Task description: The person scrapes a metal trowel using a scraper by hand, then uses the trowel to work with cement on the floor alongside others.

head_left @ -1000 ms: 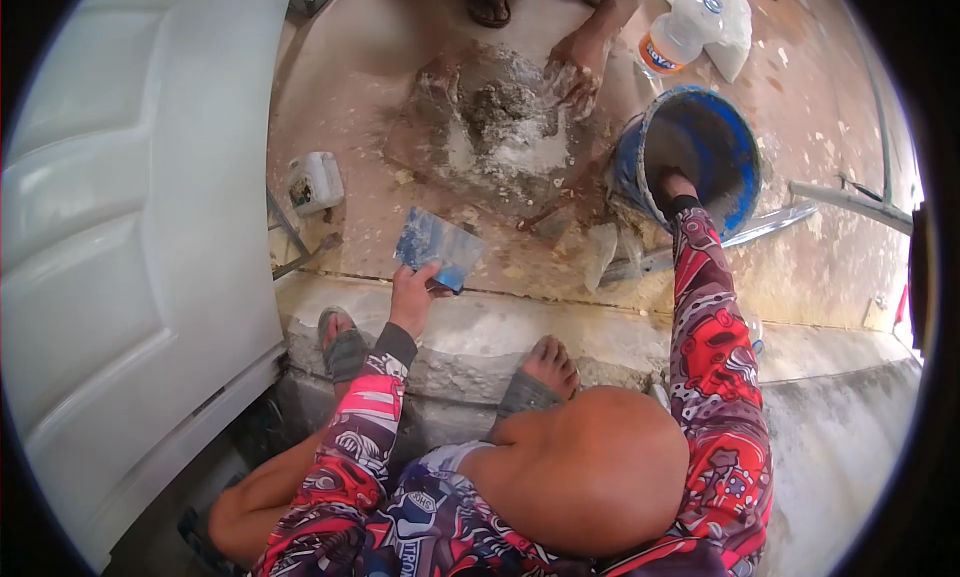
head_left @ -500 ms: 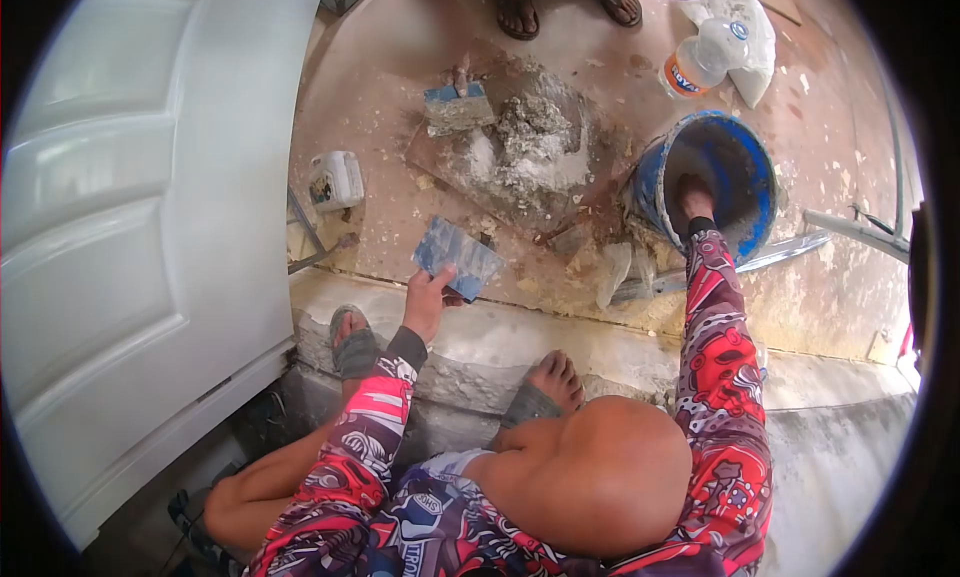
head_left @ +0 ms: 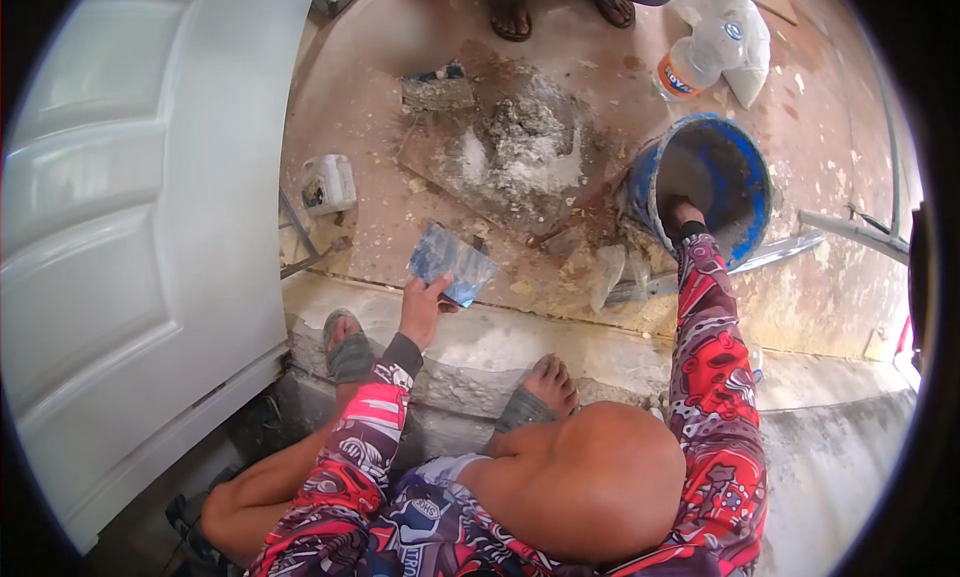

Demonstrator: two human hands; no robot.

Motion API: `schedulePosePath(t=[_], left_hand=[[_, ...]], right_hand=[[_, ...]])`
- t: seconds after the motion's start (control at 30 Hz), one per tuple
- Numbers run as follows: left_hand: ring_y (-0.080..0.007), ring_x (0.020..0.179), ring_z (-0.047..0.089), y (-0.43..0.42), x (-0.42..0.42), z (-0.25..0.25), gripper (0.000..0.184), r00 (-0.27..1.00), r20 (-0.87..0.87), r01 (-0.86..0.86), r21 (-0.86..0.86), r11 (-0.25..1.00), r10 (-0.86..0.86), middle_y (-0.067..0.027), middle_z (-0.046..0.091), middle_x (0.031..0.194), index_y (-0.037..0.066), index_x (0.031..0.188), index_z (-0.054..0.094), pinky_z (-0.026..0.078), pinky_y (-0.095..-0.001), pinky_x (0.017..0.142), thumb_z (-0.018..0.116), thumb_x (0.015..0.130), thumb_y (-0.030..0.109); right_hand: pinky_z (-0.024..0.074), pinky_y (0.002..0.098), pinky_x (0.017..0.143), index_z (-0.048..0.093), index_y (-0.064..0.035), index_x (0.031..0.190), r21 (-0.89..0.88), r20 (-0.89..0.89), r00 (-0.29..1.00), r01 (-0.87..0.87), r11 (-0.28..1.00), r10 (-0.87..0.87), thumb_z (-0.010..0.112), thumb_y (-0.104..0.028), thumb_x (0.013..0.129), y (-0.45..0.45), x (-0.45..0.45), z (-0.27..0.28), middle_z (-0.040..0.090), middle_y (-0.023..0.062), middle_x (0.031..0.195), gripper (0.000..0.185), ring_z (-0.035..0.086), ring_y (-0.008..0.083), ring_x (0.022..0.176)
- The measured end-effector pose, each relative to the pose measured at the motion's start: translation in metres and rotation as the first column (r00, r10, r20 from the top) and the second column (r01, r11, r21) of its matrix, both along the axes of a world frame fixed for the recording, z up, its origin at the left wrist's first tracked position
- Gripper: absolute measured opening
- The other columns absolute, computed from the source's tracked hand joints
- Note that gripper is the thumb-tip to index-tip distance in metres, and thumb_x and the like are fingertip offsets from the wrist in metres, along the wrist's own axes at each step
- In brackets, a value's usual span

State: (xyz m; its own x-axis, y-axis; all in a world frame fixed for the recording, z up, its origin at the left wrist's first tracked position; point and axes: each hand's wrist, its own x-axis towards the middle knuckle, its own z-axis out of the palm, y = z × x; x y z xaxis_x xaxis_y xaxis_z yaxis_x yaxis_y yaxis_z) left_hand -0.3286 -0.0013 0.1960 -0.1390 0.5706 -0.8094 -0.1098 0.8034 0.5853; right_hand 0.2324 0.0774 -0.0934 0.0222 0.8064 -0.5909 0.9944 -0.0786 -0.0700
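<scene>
My left hand (head_left: 425,302) grips a flat, blue, smeared scraper (head_left: 453,264) by its near edge, fingers and thumb closed on it above the concrete step. Inside the blue bucket (head_left: 762,202), which is coated with grey residue, is my right hand (head_left: 686,214); its fingers are hidden, and I cannot make out what it holds. Beyond the left hand lies a heap of grey-white powdery mix (head_left: 530,147) on a dirty board. A second scraper (head_left: 438,95), caked with mix, rests at the heap's left edge.
A white door (head_left: 150,227) stands at left. By it is a small white jug (head_left: 328,184). A cut plastic bottle (head_left: 690,67) and a white sack (head_left: 750,67) stand behind the bucket. Another person's sandalled feet (head_left: 510,17) are at the top. A metal bar (head_left: 785,250) lies beside the bucket.
The other person's hand is no longer visible on the second scraper, which has shifted slightly left. My left hand still holds its scraper, and my right hand remains in the bucket.
</scene>
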Motion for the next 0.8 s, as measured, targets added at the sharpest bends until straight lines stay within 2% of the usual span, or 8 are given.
schedulePosePath(t=[0.07,0.27,0.37,0.43,0.5,0.63,0.77,0.8], left_hand=[[-0.0155,0.074,0.066,0.001,0.001,0.004,0.019,1.0,0.007,0.015,-0.017,1.0,-0.015,-0.0046,0.068,0.09,0.006,0.104,0.061,0.053,-0.0318,0.061,0.063,0.093,0.021],[-0.0161,0.071,0.067,-0.001,-0.002,0.001,0.021,1.0,0.005,0.005,0.014,1.0,-0.005,-0.0058,0.069,0.089,0.003,0.101,0.063,0.054,-0.0298,0.057,0.065,0.091,0.021],[-0.0159,0.071,0.067,-0.003,-0.006,-0.008,0.02,1.0,0.004,-0.011,0.018,1.0,0.01,-0.0054,0.068,0.088,0.003,0.1,0.063,0.054,-0.0295,0.058,0.064,0.092,0.021],[-0.016,0.07,0.066,-0.004,-0.005,-0.01,0.019,1.0,-0.021,-0.007,0.051,0.999,0.008,-0.0056,0.068,0.087,0.003,0.099,0.063,0.054,-0.0297,0.058,0.065,0.092,0.021],[-0.0161,0.07,0.066,-0.002,-0.003,-0.014,0.018,1.0,-0.016,0.013,0.06,0.998,-0.012,-0.0057,0.068,0.087,0.003,0.099,0.063,0.054,-0.0298,0.058,0.065,0.092,0.02],[-0.0179,0.075,0.065,0.003,0.004,-0.015,0.016,0.999,0.02,0.025,0.049,0.998,-0.026,-0.0055,0.067,0.09,0.005,0.1,0.061,0.053,-0.0332,0.061,0.064,0.092,0.019],[-0.0176,0.078,0.065,0.004,0.004,-0.019,0.018,0.997,0.052,0.049,0.061,0.997,-0.052,-0.0045,0.067,0.092,0.007,0.102,0.061,0.052,-0.0345,0.062,0.064,0.092,0.021],[-0.0173,0.078,0.066,0.005,0.006,-0.019,0.018,0.997,0.058,0.056,0.072,0.996,-0.06,-0.0043,0.068,0.092,0.007,0.102,0.061,0.052,-0.0344,0.062,0.064,0.092,0.021]], right_hand=[[0.0564,0.0441,0.082,0.072,-0.0022,0.101,-0.011,0.064,0.994,-0.091,0.996,0.091,0.056,-0.017,0.088,0.003,-0.013,0.016,0.068,0.0256,0.104,0.026,0.068,0.0373,0.097],[0.0532,0.0449,0.089,0.072,-0.0054,0.105,-0.066,0.048,0.979,0.203,0.977,-0.2,0.049,-0.019,0.091,0.031,-0.044,0.083,0.068,0.0221,0.11,0.03,0.066,0.0373,0.104],[0.0525,0.0453,0.089,0.073,-0.0048,0.103,0.403,-0.085,0.996,0.061,0.913,-0.029,0.049,-0.017,0.09,0.011,0.025,-0.075,0.067,0.0224,0.112,0.03,0.065,0.0367,0.106],[0.0519,0.0454,0.089,0.072,-0.0032,0.1,0.288,-0.01,0.979,-0.194,0.938,0.206,0.05,-0.017,0.088,0.027,0.011,0.019,0.066,0.0224,0.112,0.029,0.064,0.0361,0.105],[0.0531,0.0465,0.077,0.07,-0.001,0.1,0.278,-0.094,0.984,-0.12,0.953,0.151,0.054,-0.014,0.082,0.034,0.008,0.042,0.066,0.0241,0.095,0.027,0.065,0.0389,0.085],[0.0544,0.0413,0.07,0.069,0.0011,0.089,0.331,-0.33,0.942,0.176,0.927,-0.061,0.057,-0.012,0.085,0.04,-0.022,0.115,0.068,0.0186,0.081,0.018,0.068,0.0324,0.077],[0.0505,0.0323,0.058,0.066,-0.0025,0.083,-0.372,-0.785,0.217,0.583,0.722,-0.58,0.067,-0.014,0.083,0.046,-0.028,0.184,0.063,0.0071,0.067,0.011,0.063,0.0159,0.063],[0.0475,0.0312,0.056,0.064,-0.0042,0.078,-0.31,-0.752,0.283,0.644,0.699,-0.595,0.068,-0.014,0.082,0.048,-0.034,0.204,0.059,0.0042,0.065,0.012,0.058,0.0136,0.06]])
